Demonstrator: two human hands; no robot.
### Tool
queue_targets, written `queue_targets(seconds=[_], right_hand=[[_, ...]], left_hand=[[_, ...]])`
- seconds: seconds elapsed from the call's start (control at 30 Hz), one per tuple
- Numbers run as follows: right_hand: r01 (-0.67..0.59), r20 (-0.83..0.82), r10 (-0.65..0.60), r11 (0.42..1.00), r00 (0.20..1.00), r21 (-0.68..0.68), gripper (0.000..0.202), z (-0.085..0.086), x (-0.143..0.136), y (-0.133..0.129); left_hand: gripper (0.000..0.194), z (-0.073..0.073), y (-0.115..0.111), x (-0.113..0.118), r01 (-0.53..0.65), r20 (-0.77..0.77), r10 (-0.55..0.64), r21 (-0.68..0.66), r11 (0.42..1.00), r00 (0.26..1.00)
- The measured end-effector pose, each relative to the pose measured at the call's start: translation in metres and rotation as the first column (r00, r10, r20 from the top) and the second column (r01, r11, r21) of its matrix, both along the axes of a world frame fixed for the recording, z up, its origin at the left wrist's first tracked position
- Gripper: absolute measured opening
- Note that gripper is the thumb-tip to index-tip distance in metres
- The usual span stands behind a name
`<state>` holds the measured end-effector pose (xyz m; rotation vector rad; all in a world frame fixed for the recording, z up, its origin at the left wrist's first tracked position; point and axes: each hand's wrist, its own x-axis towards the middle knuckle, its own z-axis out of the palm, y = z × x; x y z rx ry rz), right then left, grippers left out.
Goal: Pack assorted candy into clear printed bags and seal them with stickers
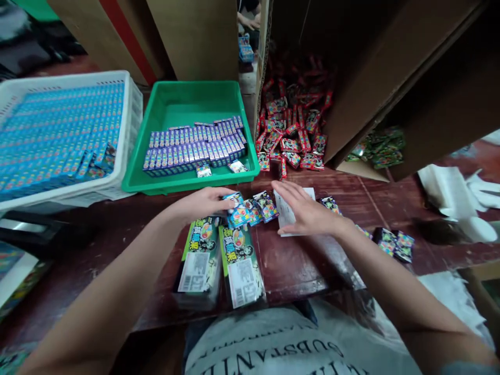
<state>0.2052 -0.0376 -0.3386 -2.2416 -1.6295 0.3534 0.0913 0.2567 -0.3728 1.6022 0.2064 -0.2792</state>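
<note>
My left hand is closed round a small blue packet above two green and black boxes with white labels. Beside that packet, more small packets lie in a row on the dark red table. My right hand has its fingers spread over a white paper and holds nothing. Several dark packets lie near my right forearm, one of them just past the paper.
A white basket of blue packets and a green tray of purple boxes stand at the left. Red packets fill an open carton ahead. Green packets lie in a carton at the right. A person's hands show behind.
</note>
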Motion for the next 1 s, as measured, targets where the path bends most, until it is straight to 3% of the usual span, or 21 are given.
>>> queue_targets(seconds=[0.07, 0.17, 0.3, 0.37, 0.47, 0.53, 0.63, 0.7, 0.77, 0.8, 0.83, 0.87, 0.93, 0.97, 1.0], right_hand=[[-0.104, 0.016, 0.105, 0.991, 0.994, -0.082, 0.118, -0.010, 0.017, 0.007], [-0.111, 0.005, 0.112, 0.989, 0.994, -0.093, 0.114, -0.026, 0.026, 0.024], [-0.056, -0.032, 0.053, 0.995, 0.998, -0.087, 0.116, -0.035, 0.027, 0.031], [-0.065, -0.038, 0.062, 0.995, 0.997, -0.082, 0.127, -0.032, 0.025, 0.032], [-0.096, -0.020, 0.095, 0.994, 0.995, -0.043, 0.132, -0.025, 0.017, 0.035], [-0.105, -0.008, 0.105, 0.994, 0.994, -0.034, 0.124, -0.024, 0.011, 0.039], [-0.113, 0.018, 0.114, 0.992, 0.993, -0.051, 0.115, -0.032, 0.008, 0.047], [-0.130, 0.034, 0.133, 0.988, 0.991, -0.082, 0.116, -0.034, 0.010, 0.055], [-0.154, 0.023, 0.158, 0.978, 0.987, -0.142, 0.122, -0.031, 0.015, 0.062], [-0.168, 0.002, 0.171, 0.970, 0.985, -0.177, 0.127, -0.028, 0.019, 0.065], [-0.180, -0.028, 0.178, 0.961, 0.984, -0.209, 0.132, -0.024, 0.024, 0.066], [-0.194, -0.063, 0.184, 0.953, 0.981, -0.231, 0.136, -0.022, 0.030, 0.066], [-0.221, -0.123, 0.197, 0.948, 0.973, -0.228, 0.138, -0.020, 0.039, 0.064], [-0.236, -0.143, 0.210, 0.950, 0.967, -0.204, 0.136, -0.021, 0.042, 0.063], [-0.250, -0.155, 0.225, 0.953, 0.962, -0.169, 0.132, -0.023, 0.043, 0.061]], left_hand=[[0.033, -0.010, -0.006, 0.019, 0.058, 0.056, -0.061, 0.058, 0.997, 0.997], [0.028, -0.029, -0.020, 0.038, 0.022, 0.159, -0.043, 0.133, 0.991, 0.986], [0.030, -0.047, -0.032, 0.032, -0.070, 0.237, 0.012, 0.238, 0.969, 0.971], [0.036, -0.044, -0.034, 0.018, -0.164, 0.274, 0.081, 0.295, 0.941, 0.958], [0.042, -0.024, -0.023, -0.009, -0.337, 0.407, 0.168, 0.389, 0.857, 0.898], [0.032, -0.007, 0.006, -0.028, -0.512, 0.572, 0.198, 0.462, 0.724, 0.796], [0.018, 0.021, 0.082, -0.055, -0.730, 0.719, 0.198, 0.576, 0.368, 0.666], [0.018, 0.039, 0.133, -0.071, -0.724, 0.697, 0.200, 0.675, 0.145, 0.689], [0.026, 0.050, 0.161, -0.079, -0.677, 0.655, 0.208, 0.734, 0.055, 0.727], [0.033, 0.051, 0.163, -0.080, -0.659, 0.643, 0.175, 0.750, 0.057, 0.746], [0.040, 0.049, 0.155, -0.080, -0.631, 0.621, 0.111, 0.767, 0.119, 0.776], [0.045, 0.046, 0.140, -0.081, -0.577, 0.587, 0.034, 0.782, 0.234, 0.809], [0.061, 0.037, 0.093, -0.089, -0.329, 0.444, -0.155, 0.819, 0.469, 0.883], [0.073, 0.031, 0.067, -0.097, -0.154, 0.358, -0.313, 0.837, 0.525, 0.880], [0.085, 0.025, 0.042, -0.105, 0.002, 0.288, -0.458, 0.845, 0.535, 0.841]])
